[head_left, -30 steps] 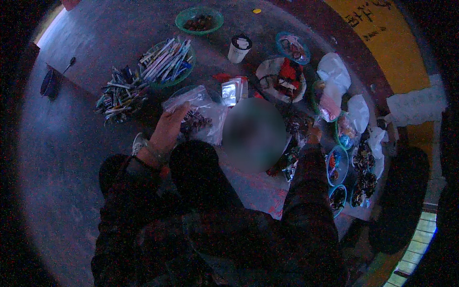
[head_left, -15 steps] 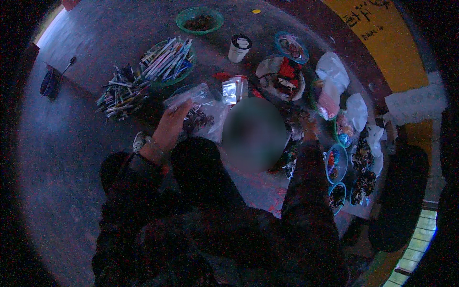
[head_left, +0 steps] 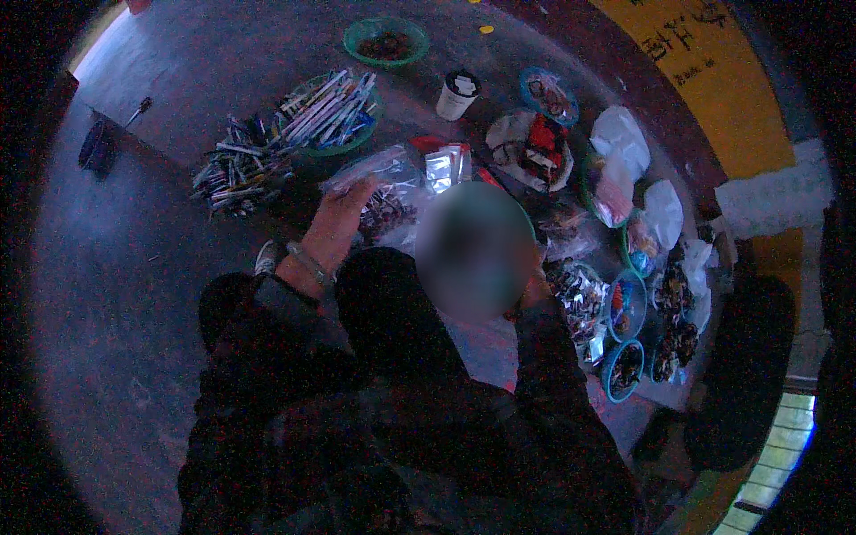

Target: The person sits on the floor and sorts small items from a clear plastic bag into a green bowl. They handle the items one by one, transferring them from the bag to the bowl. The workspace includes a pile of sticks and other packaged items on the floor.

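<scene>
Left hand [head_left: 334, 227], seen from above: the grip is clenched on the near edge of a clear plastic bag [head_left: 379, 192], fingers curled over the film and a bracelet at the wrist. The bag lies on the floor [head_left: 160, 294] directly under and just beyond the grip. To handle it well, the pinch should probably stay on the film at the rim, with the mouth kept uppermost so the loose contents cannot spill; thin film may slip or tear if pulled sharply. The bag is transparent, crumpled and glossy, and dark small pieces show through it. The right hand [head_left: 535, 290] sits low at the far side of a blurred patch; whether its grip is clenched or released cannot be told. Beyond the left grip and to its left, a heap of pens [head_left: 241, 165] spills from a green basin [head_left: 343, 116]. Further out stand a white cup [head_left: 456, 94] and a green bowl [head_left: 385, 40]. To the right of the grip, several small bowls [head_left: 624, 303] of dark bits and white bags [head_left: 620, 134] crowd together.
</scene>
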Demonstrator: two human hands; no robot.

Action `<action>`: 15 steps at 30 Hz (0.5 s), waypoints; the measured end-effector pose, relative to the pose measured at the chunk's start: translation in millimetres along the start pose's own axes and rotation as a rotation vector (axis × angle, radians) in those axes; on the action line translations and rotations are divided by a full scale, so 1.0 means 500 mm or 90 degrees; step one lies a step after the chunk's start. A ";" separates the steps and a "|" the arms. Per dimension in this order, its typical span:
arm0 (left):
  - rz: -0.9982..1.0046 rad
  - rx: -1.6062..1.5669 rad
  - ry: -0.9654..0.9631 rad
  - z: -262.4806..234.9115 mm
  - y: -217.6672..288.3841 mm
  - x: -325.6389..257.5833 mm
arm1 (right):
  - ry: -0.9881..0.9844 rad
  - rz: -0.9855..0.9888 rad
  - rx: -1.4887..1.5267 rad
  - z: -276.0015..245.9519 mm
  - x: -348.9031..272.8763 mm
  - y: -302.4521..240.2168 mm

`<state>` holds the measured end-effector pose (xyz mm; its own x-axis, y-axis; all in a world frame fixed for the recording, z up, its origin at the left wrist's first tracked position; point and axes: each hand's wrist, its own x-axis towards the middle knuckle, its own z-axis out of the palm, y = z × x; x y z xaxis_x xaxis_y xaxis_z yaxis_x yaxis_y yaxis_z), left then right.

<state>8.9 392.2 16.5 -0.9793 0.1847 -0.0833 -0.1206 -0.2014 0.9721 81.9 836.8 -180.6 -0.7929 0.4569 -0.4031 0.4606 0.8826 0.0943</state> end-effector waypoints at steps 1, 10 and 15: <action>0.042 0.027 0.020 -0.008 -0.019 -0.007 | -0.012 -0.008 -0.007 0.013 -0.004 -0.032; 0.235 0.527 -0.114 -0.048 -0.031 -0.005 | 0.050 -0.122 0.138 0.024 -0.035 -0.199; 0.117 0.335 -0.095 -0.022 0.009 -0.004 | 0.143 -0.134 0.228 -0.040 0.009 -0.173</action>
<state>8.8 380.3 18.7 -0.9383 0.3332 0.0920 0.1836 0.2550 0.9494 30.4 764.8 -172.1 -0.9325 0.3195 -0.1684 0.3575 0.8830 -0.3042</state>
